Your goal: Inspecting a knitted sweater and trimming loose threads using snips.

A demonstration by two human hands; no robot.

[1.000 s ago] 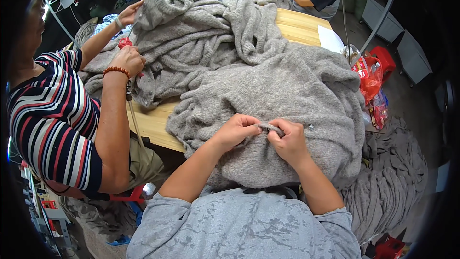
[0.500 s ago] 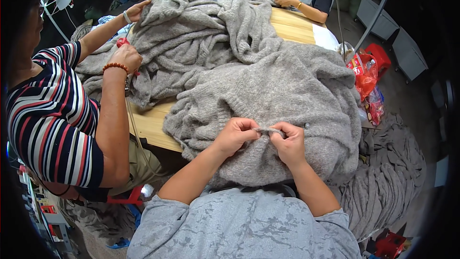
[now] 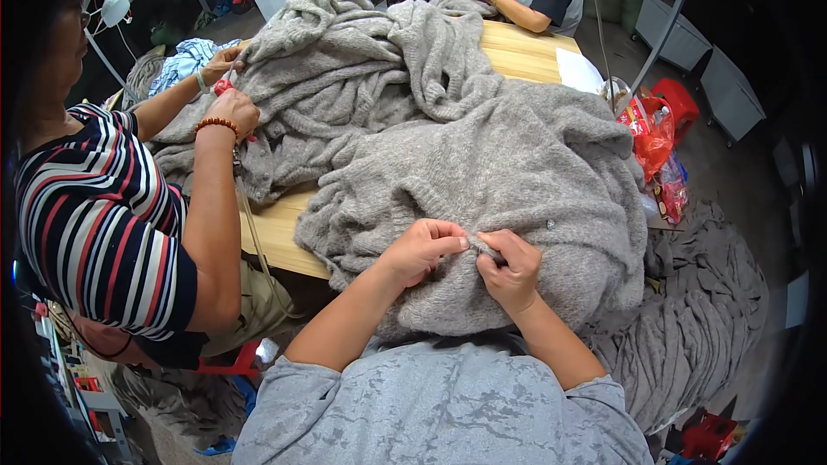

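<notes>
A grey sweater (image 3: 482, 181) lies heaped over the near edge of a wooden bench (image 3: 276, 232), hanging toward the person's lap. The left hand (image 3: 426, 250) and right hand (image 3: 512, 269) meet at its front, fingertips nearly touching, each pinching a small fold of the knit. A co-worker in a striped top (image 3: 95, 232) handles more grey knitwear (image 3: 336, 86) at the bench's left edge.

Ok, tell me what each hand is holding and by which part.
Both hands pinch the grey knitted garment at a small fold of fabric near its front edge: the left hand and the right hand meet there, fingertips close together.
</notes>
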